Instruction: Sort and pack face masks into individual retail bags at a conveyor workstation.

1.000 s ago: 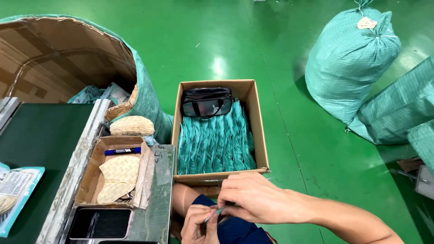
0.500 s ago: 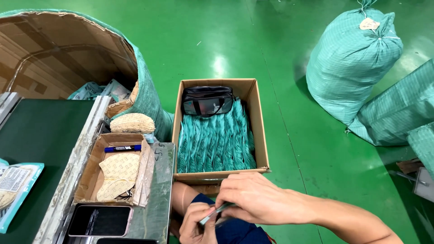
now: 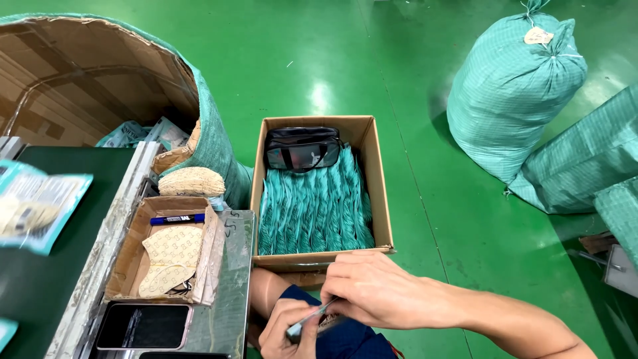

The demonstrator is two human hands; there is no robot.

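My left hand (image 3: 287, 329) and my right hand (image 3: 372, 289) meet at the bottom of the view, both pinched on a small thin flat item with a silvery edge (image 3: 309, 320); most of it is hidden by my fingers. Just beyond my hands stands an open cardboard box (image 3: 373, 176) packed with upright teal packets (image 3: 312, 209), with a black pouch (image 3: 302, 147) lying at its far end.
A small cardboard tray (image 3: 126, 262) holds patterned beige pieces and a blue marker (image 3: 177, 219). A phone (image 3: 143, 326) lies below it. A dark green conveyor belt (image 3: 46, 266) carries a teal packet (image 3: 33, 203). A large cardboard drum (image 3: 86, 73) stands far left; teal sacks (image 3: 512, 86) sit right.
The teal packet on the belt has travelled up and to the right. My hands stayed together low in view, shifting only slightly around the small item.
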